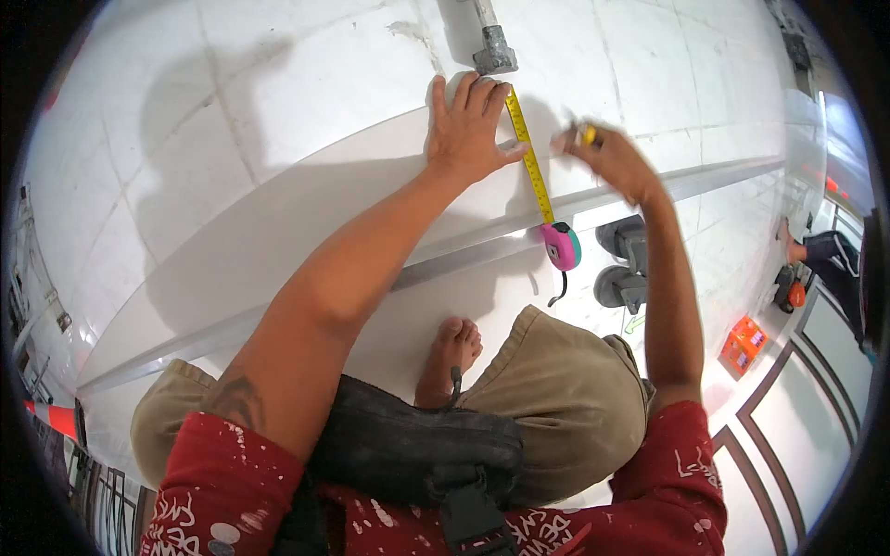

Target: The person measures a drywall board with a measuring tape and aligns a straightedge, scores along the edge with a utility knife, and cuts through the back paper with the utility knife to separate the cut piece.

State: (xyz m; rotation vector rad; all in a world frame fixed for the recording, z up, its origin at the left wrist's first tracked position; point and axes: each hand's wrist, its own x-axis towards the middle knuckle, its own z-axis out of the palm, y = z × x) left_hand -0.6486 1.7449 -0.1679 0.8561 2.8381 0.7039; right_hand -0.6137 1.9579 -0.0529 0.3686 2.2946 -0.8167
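Note:
A pink and teal tape measure [559, 247] rests near the long straight edge of a white panel [371, 157]. Its yellow blade [528, 157] is pulled out across the panel, away from me. My left hand [468, 134] lies flat with fingers spread, its index finger by the blade's far end and its thumb touching the blade's side. To the right of the blade, my right hand [616, 162] is raised and closed around a small tool with a yellow part [589, 135]. Motion blur hides what kind of tool it is.
A grey metal-like foot [496, 54] stands just beyond my left hand. Grey sandals [621, 261] lie right of the tape measure. An orange box [743, 344] and another person's leg [830, 248] are at the right; an orange cone [56, 420] is at the left.

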